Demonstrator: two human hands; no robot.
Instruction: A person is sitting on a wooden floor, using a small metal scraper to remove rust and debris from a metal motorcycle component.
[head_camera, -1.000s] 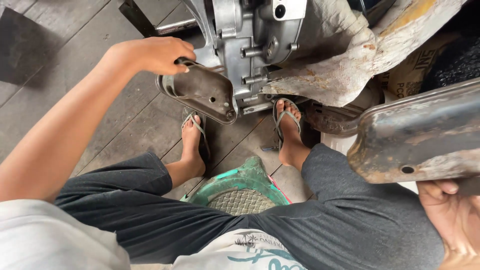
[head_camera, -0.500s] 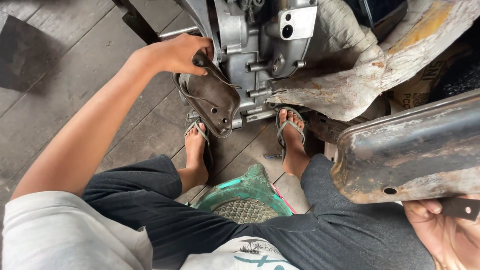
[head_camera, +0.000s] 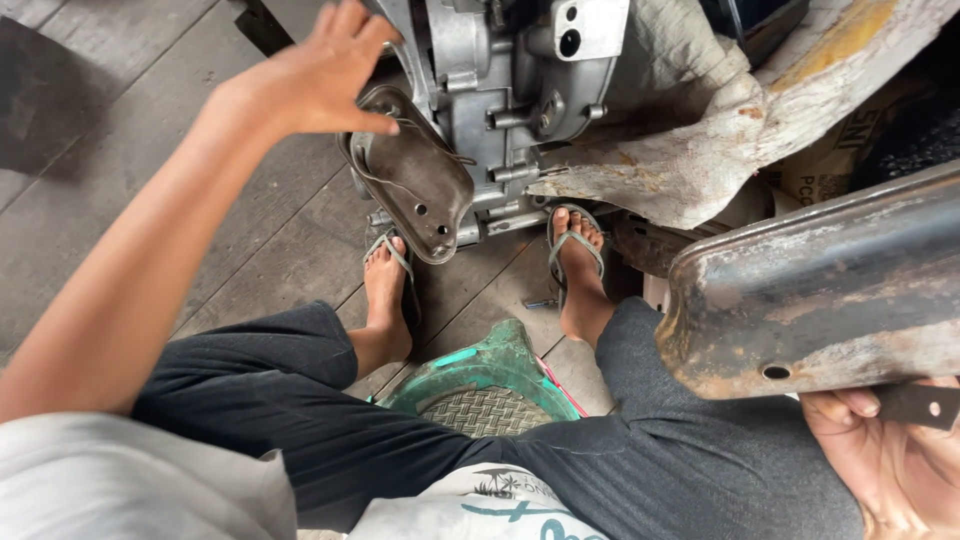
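My left hand (head_camera: 310, 75) hovers with its fingers spread, just above the top edge of a dark oval metal cover (head_camera: 410, 170) that leans against a grey engine block (head_camera: 510, 90). The thumb tip nearly touches the cover's rim; nothing is in this hand. At the lower right, my right hand (head_camera: 885, 450) grips the underside of a large rusty metal panel (head_camera: 820, 295), which is lifted over my right knee. I am seated, and my two feet in flip-flops (head_camera: 385, 285) rest on the floor below the engine.
A dirty pale cloth (head_camera: 720, 130) drapes over parts to the right of the engine. A green plastic stool (head_camera: 480, 375) shows between my legs. The floor is grey wooden planks (head_camera: 130, 130). A dark mat (head_camera: 40, 90) lies at the far left.
My left hand has let go of the oval cover's top edge and opened, rising slightly. The view has shifted; the rusty panel stays held in my right hand.
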